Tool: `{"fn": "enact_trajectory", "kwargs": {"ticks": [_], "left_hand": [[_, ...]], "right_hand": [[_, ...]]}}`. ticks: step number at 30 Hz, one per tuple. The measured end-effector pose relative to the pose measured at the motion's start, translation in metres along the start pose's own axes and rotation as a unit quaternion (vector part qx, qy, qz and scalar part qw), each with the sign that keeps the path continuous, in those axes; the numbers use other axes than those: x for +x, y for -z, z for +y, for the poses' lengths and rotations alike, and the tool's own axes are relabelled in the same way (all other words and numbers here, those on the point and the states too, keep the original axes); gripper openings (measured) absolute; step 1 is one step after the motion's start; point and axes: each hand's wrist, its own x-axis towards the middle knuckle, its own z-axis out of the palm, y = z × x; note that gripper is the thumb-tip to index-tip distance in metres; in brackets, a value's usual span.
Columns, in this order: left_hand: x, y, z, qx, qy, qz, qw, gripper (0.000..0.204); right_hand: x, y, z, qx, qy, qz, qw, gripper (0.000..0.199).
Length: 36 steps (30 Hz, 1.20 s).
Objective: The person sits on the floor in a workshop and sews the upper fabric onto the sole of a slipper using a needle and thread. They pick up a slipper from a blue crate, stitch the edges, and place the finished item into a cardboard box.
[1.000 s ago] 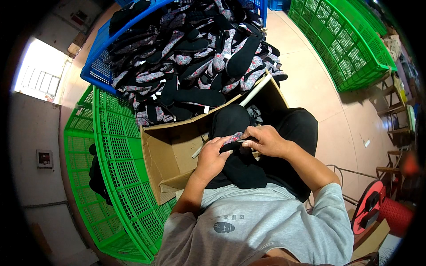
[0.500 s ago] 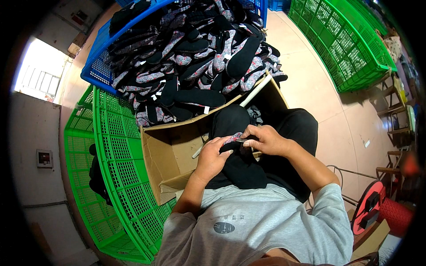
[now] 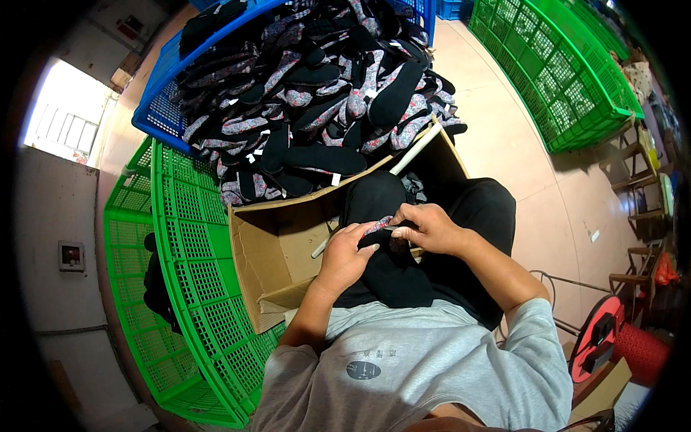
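Above my lap I hold a black slipper with pink-and-grey floral fabric [image 3: 378, 225]. My left hand [image 3: 343, 255] is closed round its left side, thumb on the black part. My right hand [image 3: 430, 229] pinches at the right end of the floral edge; a thin greyish piece shows at its fingertips, too small to name. The slipper's lower part blends into my black trousers [image 3: 479, 216]. In front of my knees lies a big heap of similar black and floral slippers [image 3: 320, 157], several with small white tags.
An open cardboard box [image 3: 266, 248] stands around my legs, with a white tube [image 3: 416, 147] across its far edge. The heap spills from a blue crate [image 3: 160, 108]. Green crates [image 3: 198, 281] stand at left, another green crate [image 3: 554, 79] at far right. A red spool [image 3: 601, 335] is near my right elbow.
Almost nothing differs. Both hands keep their hold on the slipper, with only a slight shift of the fingers at the floral edge.
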Motion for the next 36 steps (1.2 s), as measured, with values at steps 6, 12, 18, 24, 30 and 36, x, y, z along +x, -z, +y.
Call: {"fn": "enact_trajectory", "kwargs": {"ticks": [6, 12, 18, 24, 30, 36], "left_hand": [[0.002, 0.000, 0.004, 0.012, -0.001, -0.002, 1.000, 0.040], [0.001, -0.003, 0.012, 0.075, -0.068, 0.002, 0.995, 0.040], [-0.003, -0.010, 0.010, 0.078, -0.042, 0.027, 0.996, 0.043], [-0.002, -0.007, 0.021, 0.072, -0.062, 0.017, 0.995, 0.044], [-0.004, -0.001, 0.018, -0.021, -0.027, 0.004, 0.999, 0.043], [-0.005, 0.017, 0.025, -0.091, -0.028, -0.047, 0.994, 0.041]], "right_hand": [[-0.003, -0.031, 0.024, 0.238, -0.132, 0.139, 0.952, 0.038], [0.006, -0.027, 0.007, 0.331, -0.158, 0.051, 0.929, 0.053], [0.005, -0.014, 0.005, 0.291, -0.148, 0.135, 0.936, 0.054], [0.002, -0.022, 0.036, 0.117, -0.227, 0.225, 0.940, 0.047], [0.001, -0.017, 0.015, 0.125, -0.114, 0.062, 0.984, 0.045], [0.011, -0.004, 0.019, 0.193, -0.080, -0.054, 0.977, 0.041]]}}
